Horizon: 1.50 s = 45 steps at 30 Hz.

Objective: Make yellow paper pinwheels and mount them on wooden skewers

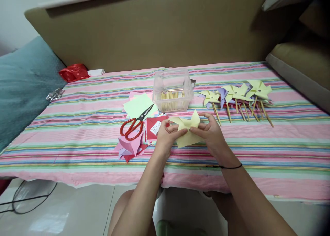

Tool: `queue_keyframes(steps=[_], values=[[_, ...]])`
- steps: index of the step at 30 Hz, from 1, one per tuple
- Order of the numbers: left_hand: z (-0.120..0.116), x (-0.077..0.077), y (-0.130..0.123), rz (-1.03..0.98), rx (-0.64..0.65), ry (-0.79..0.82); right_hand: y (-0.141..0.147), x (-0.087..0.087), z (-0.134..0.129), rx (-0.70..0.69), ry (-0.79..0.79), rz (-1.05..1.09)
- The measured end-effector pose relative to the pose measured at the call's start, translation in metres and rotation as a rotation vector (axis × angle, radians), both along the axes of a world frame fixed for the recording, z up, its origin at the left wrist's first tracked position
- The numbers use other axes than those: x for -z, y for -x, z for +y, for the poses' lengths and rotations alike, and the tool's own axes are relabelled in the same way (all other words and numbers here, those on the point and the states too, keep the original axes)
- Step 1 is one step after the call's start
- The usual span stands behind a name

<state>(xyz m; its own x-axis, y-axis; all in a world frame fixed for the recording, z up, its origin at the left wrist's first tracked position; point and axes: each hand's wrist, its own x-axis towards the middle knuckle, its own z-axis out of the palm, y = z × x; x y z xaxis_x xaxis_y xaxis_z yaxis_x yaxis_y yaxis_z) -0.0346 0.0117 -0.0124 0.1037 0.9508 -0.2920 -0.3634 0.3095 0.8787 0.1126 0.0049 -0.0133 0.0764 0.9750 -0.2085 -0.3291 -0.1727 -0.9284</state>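
Observation:
A pale yellow paper (189, 137), partly folded into a pinwheel shape, is held between both hands above the striped cloth. My left hand (167, 134) pinches its left side, with the thumb near the centre. From the right, my right hand (210, 131) presses its thumb and fingers on the paper's middle. One pointed corner stands up between the hands. Scissors with red handles (132, 127) lie on coloured paper left of my left hand. Just beyond the hands is a clear plastic box (172, 88) holding short wooden sticks (172, 99).
Finished pinwheels on sticks (235, 92) lie in a row at the right. Green paper sheets (140, 105) and folded pink pieces (131, 145) lie left. A red plastic bag (74, 72) and a small silvery packet (55, 94) rest near the blue cushion (31, 81).

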Motion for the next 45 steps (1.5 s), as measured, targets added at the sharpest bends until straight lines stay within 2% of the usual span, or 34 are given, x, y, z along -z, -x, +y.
queue_keyframes(steps=[13,45], values=[[-0.0015,-0.0019,0.0009,0.140,-0.032,0.001,0.0020,-0.0018,-0.0004,-0.013,0.038,-0.039],[-0.0012,-0.0009,0.0019,0.141,-0.046,0.013,0.0041,-0.0021,0.0001,-0.012,0.052,-0.071]])
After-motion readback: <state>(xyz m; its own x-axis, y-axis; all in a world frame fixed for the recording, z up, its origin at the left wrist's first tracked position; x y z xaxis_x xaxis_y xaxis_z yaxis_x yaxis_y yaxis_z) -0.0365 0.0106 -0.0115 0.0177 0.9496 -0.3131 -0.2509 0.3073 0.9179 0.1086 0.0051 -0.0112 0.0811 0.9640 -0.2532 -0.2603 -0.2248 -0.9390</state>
